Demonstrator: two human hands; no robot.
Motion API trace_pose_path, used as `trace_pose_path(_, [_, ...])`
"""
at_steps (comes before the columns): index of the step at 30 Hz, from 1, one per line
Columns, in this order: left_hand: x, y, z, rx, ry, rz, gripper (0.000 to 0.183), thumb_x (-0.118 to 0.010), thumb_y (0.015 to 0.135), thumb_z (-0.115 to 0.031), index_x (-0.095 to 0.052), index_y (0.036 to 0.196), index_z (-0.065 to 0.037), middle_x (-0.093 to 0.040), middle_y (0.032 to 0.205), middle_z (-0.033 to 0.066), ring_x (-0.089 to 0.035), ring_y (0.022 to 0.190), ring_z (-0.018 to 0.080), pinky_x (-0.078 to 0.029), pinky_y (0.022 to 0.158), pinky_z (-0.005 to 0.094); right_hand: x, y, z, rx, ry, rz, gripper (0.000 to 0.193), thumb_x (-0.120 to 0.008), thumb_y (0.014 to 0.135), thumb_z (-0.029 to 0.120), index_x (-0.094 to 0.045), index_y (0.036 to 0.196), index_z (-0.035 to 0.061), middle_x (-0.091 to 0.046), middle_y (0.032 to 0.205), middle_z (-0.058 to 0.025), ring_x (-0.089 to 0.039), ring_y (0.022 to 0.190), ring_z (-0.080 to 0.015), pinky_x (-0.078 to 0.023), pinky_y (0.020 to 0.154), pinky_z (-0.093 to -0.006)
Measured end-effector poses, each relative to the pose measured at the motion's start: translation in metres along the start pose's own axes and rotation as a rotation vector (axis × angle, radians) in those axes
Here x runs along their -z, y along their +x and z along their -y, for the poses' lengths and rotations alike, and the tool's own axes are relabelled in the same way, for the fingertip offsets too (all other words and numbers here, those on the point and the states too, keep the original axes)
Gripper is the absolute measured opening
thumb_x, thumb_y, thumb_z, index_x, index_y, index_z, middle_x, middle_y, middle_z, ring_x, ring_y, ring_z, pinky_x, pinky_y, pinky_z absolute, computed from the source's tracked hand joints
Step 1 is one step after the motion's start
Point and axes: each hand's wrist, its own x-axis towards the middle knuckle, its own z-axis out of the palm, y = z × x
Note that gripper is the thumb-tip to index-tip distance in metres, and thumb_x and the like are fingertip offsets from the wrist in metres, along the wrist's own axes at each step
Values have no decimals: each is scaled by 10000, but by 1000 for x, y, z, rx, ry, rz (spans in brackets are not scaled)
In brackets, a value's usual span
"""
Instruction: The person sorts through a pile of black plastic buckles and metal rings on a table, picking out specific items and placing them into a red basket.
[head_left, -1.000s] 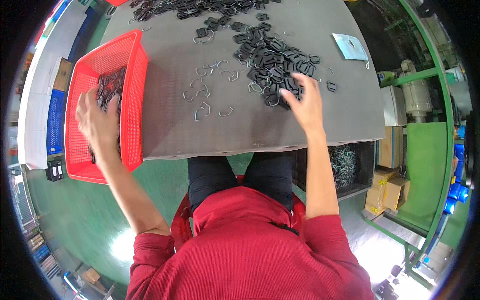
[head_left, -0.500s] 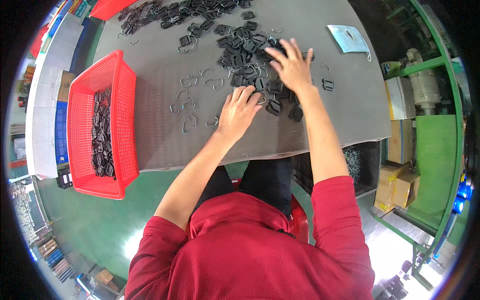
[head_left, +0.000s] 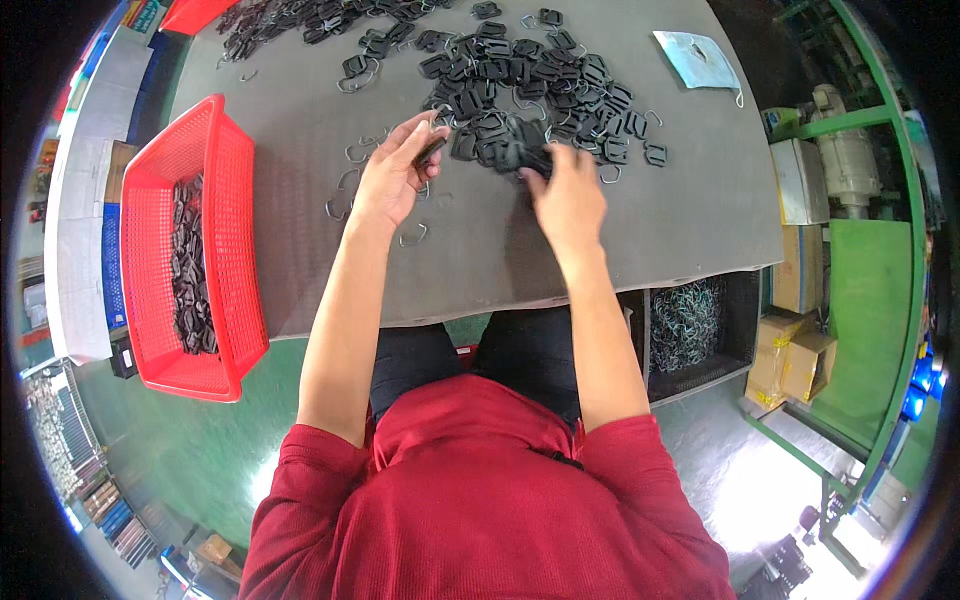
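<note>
Both hands are up at the centre of the frame, and I'm watching them work at the near edge of the buckle pile. Left hand [head_left: 392,178] has its fingers closed narrow around a small dark buckle [head_left: 432,150], pinched up by the fingertips. Right hand [head_left: 566,195] is blurred; I see its fingers curled down onto a black buckle [head_left: 522,152] at the heap's edge, but whether it truly grips it I cannot tell.

Nearest me, at the bottom, red sleeves and dark trousers. Lower left, a red mesh basket [head_left: 222,250] overhangs the counter's edge, with a strip of dark buckles lying along its floor. Just beside the left hand, loose wire hooks [head_left: 350,180] lie scattered on the grey counter [head_left: 680,220]. Under the counter at right sits a dark crate of metal hooks [head_left: 686,325], cardboard boxes [head_left: 805,362] beside it.

Beyond the hands, the main pile of black buckles [head_left: 540,75] spreads across the upper centre. Another dark pile [head_left: 290,20] runs along the top left. Upper right, a pale blue bag [head_left: 702,60] lies flat, well apart from the hands.
</note>
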Motion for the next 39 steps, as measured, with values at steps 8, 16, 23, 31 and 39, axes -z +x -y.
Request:
trace_pose_path(8, [30, -11, -35, -165, 345, -41, 494, -589, 858, -96, -388, 1298, 9, -565, 1148, 122, -607, 858, 158, -513, 734, 267, 0, 30, 11, 136, 123, 18, 260, -674, 768, 208, -606, 1004, 123, -565, 960, -75, -584, 905, -279, -494, 733, -392])
trace_pose_path(16, [0, 12, -26, -101, 768, -150, 348, -704, 758, -305, -630, 960, -31, -597, 796, 29, -525, 631, 119, -423, 575, 250, -16, 74, 18, 309, 11, 69, 472, -733, 696, 168, -560, 1134, 133, -553, 1030, -103, -524, 1036, -300, -475, 849, -400])
trace_pose_path(23, [14, 2, -2, -474, 1341, -65, 360, -766, 651, -219, -615, 908, -16, -578, 802, 108, -585, 785, 245, -455, 716, 344, 14, 66, -11, -302, 1077, 335, 280, -610, 809, 221, -602, 1035, 56, -609, 874, -42, -609, 788, -144, -477, 625, -268])
trace_pose_path(31, [55, -9, -35, -85, -8, 105, 261, -675, 804, -230, -591, 954, -33, -608, 923, 69, -587, 791, 132, -472, 623, 235, -1, 53, 37, -13, 78, 302, 362, -746, 680, 359, -632, 832, 51, -663, 794, -148, -630, 771, -294, -477, 719, -371])
trace_pose_path(39, [71, 39, -41, -92, 614, -221, 382, -683, 785, -326, -608, 1028, -41, -635, 953, 76, -616, 961, 215, -507, 717, 338, 8, 50, -11, -343, 1339, 727, 291, -727, 746, 276, -617, 916, 67, -620, 825, -25, -567, 705, -109, -396, 523, -211])
